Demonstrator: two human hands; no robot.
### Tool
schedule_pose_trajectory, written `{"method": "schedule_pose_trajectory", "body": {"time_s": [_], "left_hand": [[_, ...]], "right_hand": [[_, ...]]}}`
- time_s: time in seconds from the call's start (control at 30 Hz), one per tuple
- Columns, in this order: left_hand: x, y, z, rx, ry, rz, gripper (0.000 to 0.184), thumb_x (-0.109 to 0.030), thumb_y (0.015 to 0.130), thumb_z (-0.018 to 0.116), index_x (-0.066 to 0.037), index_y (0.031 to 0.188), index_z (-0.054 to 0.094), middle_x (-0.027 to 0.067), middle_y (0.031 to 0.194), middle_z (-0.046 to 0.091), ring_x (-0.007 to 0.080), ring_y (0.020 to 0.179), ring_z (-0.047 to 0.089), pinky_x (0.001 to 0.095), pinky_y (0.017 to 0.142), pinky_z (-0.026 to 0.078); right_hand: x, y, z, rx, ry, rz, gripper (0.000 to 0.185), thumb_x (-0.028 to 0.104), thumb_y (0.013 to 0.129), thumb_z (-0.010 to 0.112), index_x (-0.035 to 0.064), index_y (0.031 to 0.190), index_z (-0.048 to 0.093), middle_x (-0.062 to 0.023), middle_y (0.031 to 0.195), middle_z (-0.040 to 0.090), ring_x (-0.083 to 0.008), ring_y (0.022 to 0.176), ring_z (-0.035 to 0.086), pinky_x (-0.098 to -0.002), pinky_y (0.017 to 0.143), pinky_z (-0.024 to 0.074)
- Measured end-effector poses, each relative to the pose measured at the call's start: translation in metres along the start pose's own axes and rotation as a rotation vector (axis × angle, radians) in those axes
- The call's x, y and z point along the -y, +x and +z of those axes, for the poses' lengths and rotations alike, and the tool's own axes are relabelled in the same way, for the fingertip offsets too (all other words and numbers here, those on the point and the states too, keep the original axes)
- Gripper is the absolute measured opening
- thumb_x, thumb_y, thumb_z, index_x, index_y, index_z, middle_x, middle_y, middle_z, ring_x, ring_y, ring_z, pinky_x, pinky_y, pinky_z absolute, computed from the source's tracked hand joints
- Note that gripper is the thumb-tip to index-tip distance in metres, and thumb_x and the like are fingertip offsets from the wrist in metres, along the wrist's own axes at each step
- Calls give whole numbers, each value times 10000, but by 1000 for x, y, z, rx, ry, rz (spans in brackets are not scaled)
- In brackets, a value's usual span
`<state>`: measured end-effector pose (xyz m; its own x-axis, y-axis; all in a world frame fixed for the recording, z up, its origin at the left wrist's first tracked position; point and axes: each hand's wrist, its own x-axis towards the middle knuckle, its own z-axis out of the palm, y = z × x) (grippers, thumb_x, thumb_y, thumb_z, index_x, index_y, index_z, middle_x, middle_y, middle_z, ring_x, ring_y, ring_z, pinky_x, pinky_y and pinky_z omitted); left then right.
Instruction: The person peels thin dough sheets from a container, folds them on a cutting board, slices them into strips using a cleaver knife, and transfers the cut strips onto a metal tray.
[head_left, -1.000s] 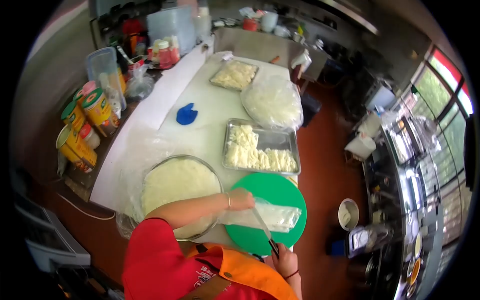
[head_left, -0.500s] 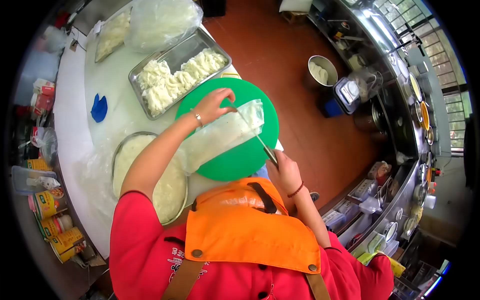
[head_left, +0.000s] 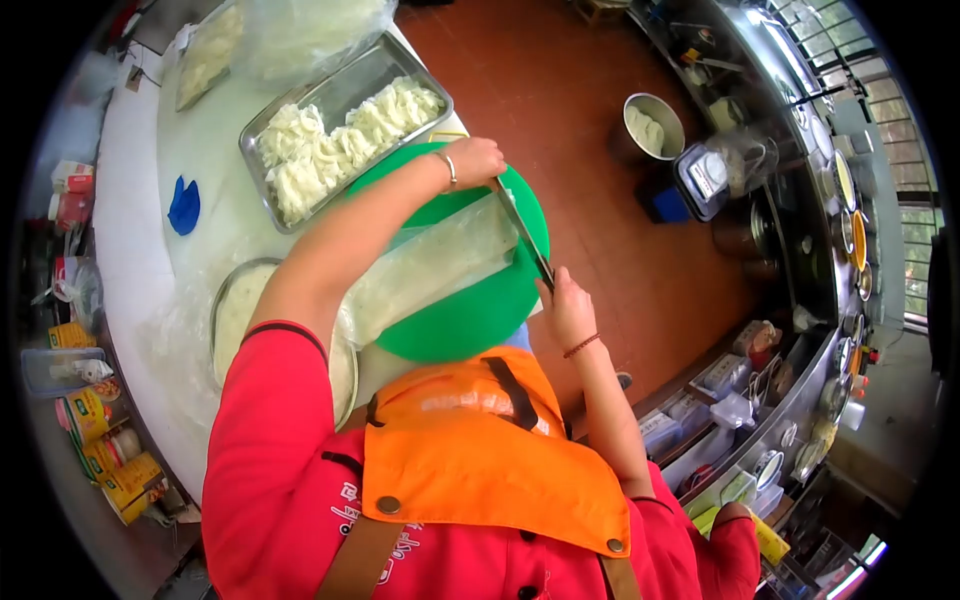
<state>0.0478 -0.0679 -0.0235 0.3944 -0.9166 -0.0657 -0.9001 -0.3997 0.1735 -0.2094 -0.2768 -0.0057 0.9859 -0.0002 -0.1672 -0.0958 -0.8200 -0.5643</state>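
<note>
A knife lies across the right end of a long pale slab with clear plastic film on the round green board. My right hand is closed around its dark handle at the board's right edge. Near the tip end of the blade, at the board's upper right, my left hand has its fingers closed; what they pinch, if anything, is hidden. A metal tray of folded white pieces stands above and left of the board.
Partly under my left arm is a round pan of pale food. A blue object lies on the white table. Plastic bags sit at the far end. A metal pot stands right, beyond the red floor.
The view has swung downward and rightward since the first frame. My left hand has moved right and up, from over the slab to beyond its end. The knife now lies along the slab's right end.
</note>
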Motion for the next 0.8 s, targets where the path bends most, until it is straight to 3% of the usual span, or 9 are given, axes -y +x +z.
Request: {"method": "schedule_pose_trajectory", "body": {"time_s": [0.17, 0.27, 0.3, 0.4, 0.5, 0.6, 0.7, 0.8], "left_hand": [[-15, -15, -37, -204, 107, 49, 215, -289, 762, 727, -101, 779, 624, 31, 831, 629, 242, 897, 600, 369, 763, 533], [-9, -12, 9, 17, 123, -27, 226, -292, 757, 730, -99, 791, 617, 31, 799, 623, 244, 871, 608, 363, 755, 531], [-11, -15, 9, -82, 57, -3, 227, -307, 764, 724, -106, 789, 620, 35, 787, 633, 248, 857, 617, 369, 747, 534], [-10, -13, 4, -59, 112, 7, 226, -319, 770, 720, -116, 790, 624, 41, 788, 640, 249, 859, 622, 374, 735, 536], [-21, -22, -24, -169, 86, 34, 222, -318, 772, 721, -120, 788, 624, 42, 786, 637, 249, 866, 623, 375, 728, 535], [-23, -30, -1, -101, 31, -31, 235, -323, 765, 732, -117, 781, 618, 39, 789, 637, 249, 866, 623, 371, 729, 531], [-22, -29, -8, -22, 18, -75, 260, -332, 751, 748, -111, 774, 612, 39, 805, 640, 249, 877, 623, 379, 739, 531], [-28, -41, -30, -181, 14, -26, 283, -347, 743, 759, -109, 786, 612, 43, 826, 643, 249, 887, 622, 391, 745, 531]], "right_hand": [[24, -8, -23, -45, -38, -14, 281, 277, 936, 601, 25, 982, 485, -246, 786, 648, -445, 697, 626, -527, 591, 499], [-2, -3, 12, 65, -42, 17, 272, 269, 935, 603, 33, 1009, 492, -240, 803, 653, -436, 684, 629, -521, 582, 502], [-2, -3, 11, 56, -45, 9, 273, 270, 936, 603, 34, 1013, 491, -241, 801, 653, -436, 684, 630, -522, 583, 503], [5, -7, 5, 22, -42, 3, 277, 275, 936, 601, 36, 1021, 490, -243, 794, 653, -439, 686, 631, -526, 589, 504], [23, -14, -11, 16, -46, 26, 274, 280, 937, 600, 42, 1018, 491, -239, 788, 655, -452, 685, 626, -539, 593, 499], [11, -8, 17, 40, -6, 8, 269, 278, 937, 601, 47, 1023, 493, -235, 795, 657, -455, 683, 623, -539, 591, 497], [21, -9, -1, 31, -52, -6, 269, 281, 941, 595, 44, 1014, 490, -241, 804, 658, -461, 697, 623, -544, 604, 495], [38, -19, -12, 14, 7, 9, 273, 288, 940, 595, 44, 997, 487, -240, 804, 660, -464, 697, 622, -546, 616, 495]]}}
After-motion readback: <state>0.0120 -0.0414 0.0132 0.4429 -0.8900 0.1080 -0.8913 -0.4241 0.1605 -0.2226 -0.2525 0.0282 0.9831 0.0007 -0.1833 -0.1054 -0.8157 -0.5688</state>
